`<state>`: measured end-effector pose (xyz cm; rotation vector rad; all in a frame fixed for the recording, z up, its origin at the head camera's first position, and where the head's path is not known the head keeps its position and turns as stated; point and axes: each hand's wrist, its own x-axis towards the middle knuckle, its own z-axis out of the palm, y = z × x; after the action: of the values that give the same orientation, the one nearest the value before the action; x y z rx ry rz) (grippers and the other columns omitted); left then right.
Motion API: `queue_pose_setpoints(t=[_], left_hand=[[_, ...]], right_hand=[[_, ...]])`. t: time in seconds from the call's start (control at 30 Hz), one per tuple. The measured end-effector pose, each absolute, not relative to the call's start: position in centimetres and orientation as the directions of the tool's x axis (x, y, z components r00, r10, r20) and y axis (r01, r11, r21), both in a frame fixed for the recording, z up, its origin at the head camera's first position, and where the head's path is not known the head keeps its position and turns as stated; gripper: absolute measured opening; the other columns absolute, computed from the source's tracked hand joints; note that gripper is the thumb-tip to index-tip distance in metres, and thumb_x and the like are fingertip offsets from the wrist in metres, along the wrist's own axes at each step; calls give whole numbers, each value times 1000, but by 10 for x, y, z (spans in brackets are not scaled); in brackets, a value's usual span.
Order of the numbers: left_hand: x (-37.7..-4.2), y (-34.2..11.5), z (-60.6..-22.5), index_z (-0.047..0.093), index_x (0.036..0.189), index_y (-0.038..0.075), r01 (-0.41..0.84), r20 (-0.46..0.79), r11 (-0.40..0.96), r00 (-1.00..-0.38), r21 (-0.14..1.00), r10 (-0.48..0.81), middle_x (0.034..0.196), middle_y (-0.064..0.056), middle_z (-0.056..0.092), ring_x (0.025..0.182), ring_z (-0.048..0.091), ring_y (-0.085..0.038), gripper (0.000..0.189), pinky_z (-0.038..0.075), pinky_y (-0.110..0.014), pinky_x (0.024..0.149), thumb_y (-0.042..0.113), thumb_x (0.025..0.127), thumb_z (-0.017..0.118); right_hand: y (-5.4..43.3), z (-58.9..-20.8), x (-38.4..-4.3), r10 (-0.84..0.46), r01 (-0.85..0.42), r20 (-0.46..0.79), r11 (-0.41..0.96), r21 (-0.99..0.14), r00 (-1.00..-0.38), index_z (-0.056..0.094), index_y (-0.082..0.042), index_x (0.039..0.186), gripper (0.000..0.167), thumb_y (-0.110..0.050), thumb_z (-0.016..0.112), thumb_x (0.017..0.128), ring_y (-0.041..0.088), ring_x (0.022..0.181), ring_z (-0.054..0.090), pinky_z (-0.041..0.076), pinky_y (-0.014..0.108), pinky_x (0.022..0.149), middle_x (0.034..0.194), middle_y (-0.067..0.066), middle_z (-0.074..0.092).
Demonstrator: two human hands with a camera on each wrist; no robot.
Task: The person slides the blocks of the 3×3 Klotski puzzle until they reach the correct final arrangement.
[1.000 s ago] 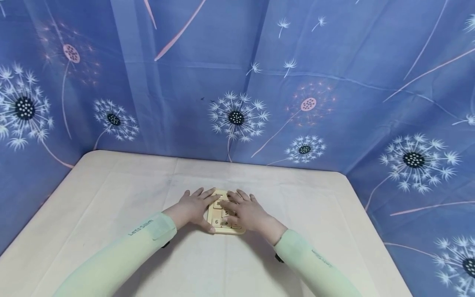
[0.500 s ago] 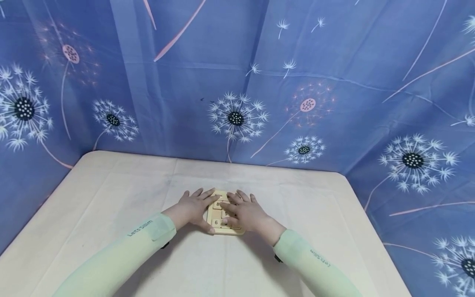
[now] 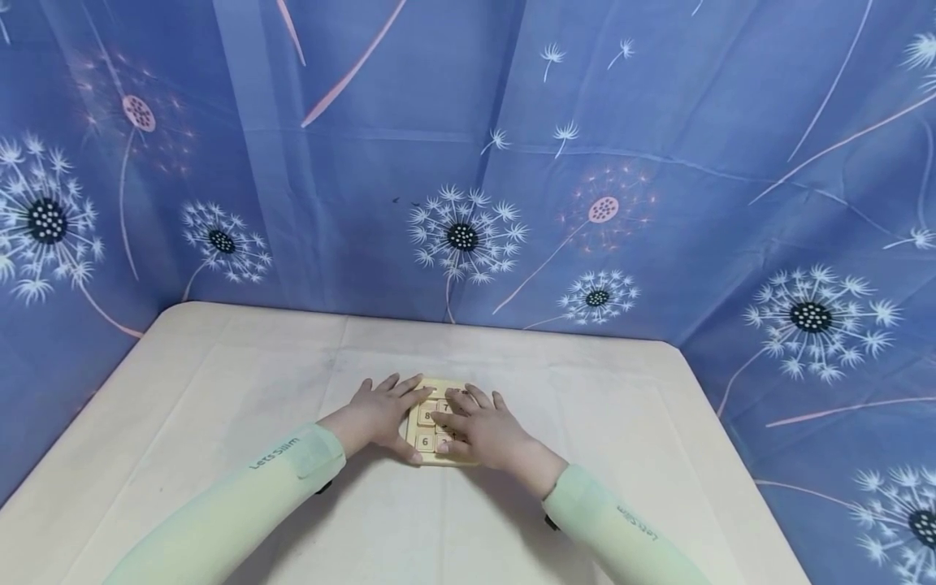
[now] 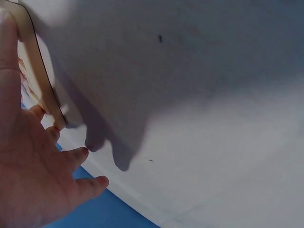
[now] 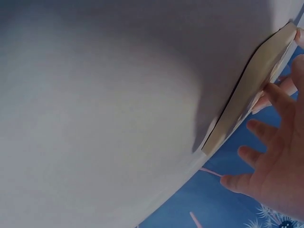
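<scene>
A pale yellow number slide puzzle (image 3: 422, 461) lies flat on the table, with square numbered tiles in its frame. My left hand (image 3: 376, 413) holds the frame's left side, thumb at the near corner and fingertips toward the far end. The frame's side wall (image 4: 40, 71) shows in the left wrist view. My right hand (image 3: 493, 435) lies over the right part with fingers spread. Its index fingertip touches the tile 8 (image 3: 427, 416), and its thumb tip is over a lower-row tile. Tile 6 (image 3: 425, 443) and tile 7 (image 3: 445, 408) show; the right-hand tiles are mostly hidden.
A cream cloth covers the table (image 3: 241, 366) around the puzzle. Blue dandelion-print curtains (image 3: 366, 203) stand behind and on both sides. Both forearms wear light green sleeves (image 3: 241, 496).
Tile 8 has slid toward me, closer to tile 6, with my right index finger moving along with it. My left hand stays at the frame. The head view has tilted slightly.
</scene>
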<state>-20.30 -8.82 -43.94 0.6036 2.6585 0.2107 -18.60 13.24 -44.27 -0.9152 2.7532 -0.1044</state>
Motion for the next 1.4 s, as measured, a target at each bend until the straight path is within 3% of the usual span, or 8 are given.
queue_pose_setpoints(t=[1.4], left_hand=[[-204,-89,-442,31,162,26,384,-346,898,-830,215,438,174,-1,19,159,22,-40,114,21,-70,125,69,69,83]], right_hand=[[138,-446,-181,-629,-607,-171,777,-169,-758,55,-30,149,59,-58,58,97,42,156,28,30,74,120,167,10,36]])
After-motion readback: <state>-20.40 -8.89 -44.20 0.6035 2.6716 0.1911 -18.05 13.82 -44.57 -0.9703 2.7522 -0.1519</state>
